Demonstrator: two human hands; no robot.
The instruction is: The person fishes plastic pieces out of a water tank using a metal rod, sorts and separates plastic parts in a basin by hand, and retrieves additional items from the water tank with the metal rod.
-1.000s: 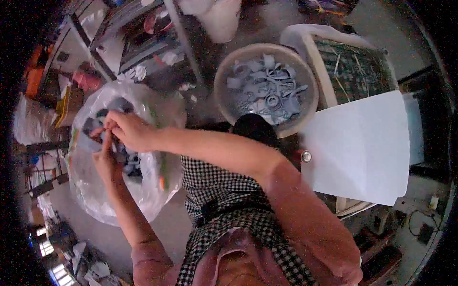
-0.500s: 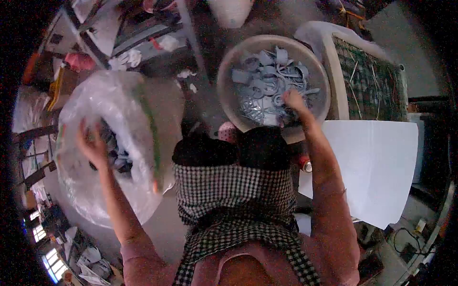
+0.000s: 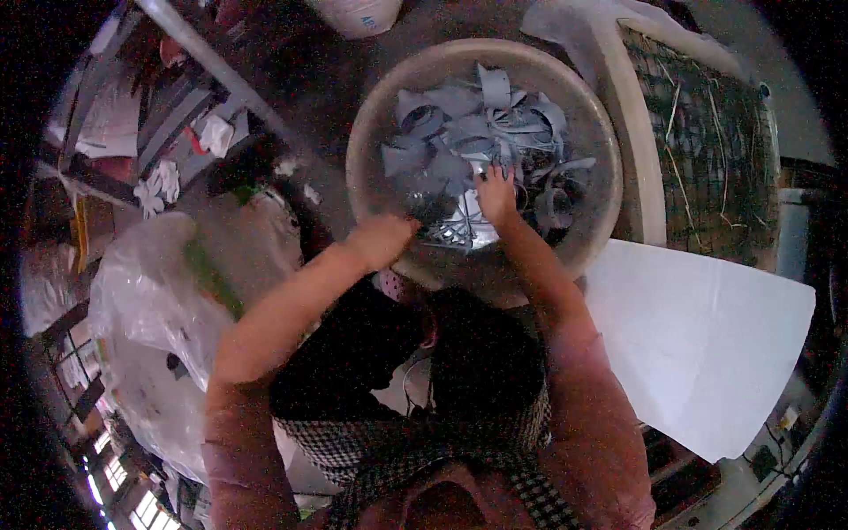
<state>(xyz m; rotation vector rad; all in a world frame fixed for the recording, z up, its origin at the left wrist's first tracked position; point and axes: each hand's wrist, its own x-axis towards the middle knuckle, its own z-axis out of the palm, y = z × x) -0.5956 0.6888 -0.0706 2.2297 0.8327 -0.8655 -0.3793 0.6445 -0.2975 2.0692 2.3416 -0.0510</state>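
Observation:
A wide round basin (image 3: 360,146) in front of me holds a heap of grey curved plastic-looking pieces (image 3: 442,102), some shaped like rings or bands. My right hand (image 3: 497,196) is inside it, with fingers apart and resting on the pieces near a pale, shiny patch. Over the basin's near left rim is my left hand (image 3: 387,241), back upward; its fingers bend down and away, too hidden and dim to read. Thin dark strips (image 3: 446,231) lie in the basin between my two hands.
A large clear plastic bag (image 3: 141,274) stands at my left. On the right are a white sheet (image 3: 707,327) and a pale-framed panel with dark netting (image 3: 707,150). A metal frame (image 3: 203,62) rises at the back left, near a white bucket (image 3: 358,13).
My left hand has moved from the bag's opening rightward to the basin's rim. The view has shifted toward the basin. My right hand's fingers, bunched before, are now spread on the pieces.

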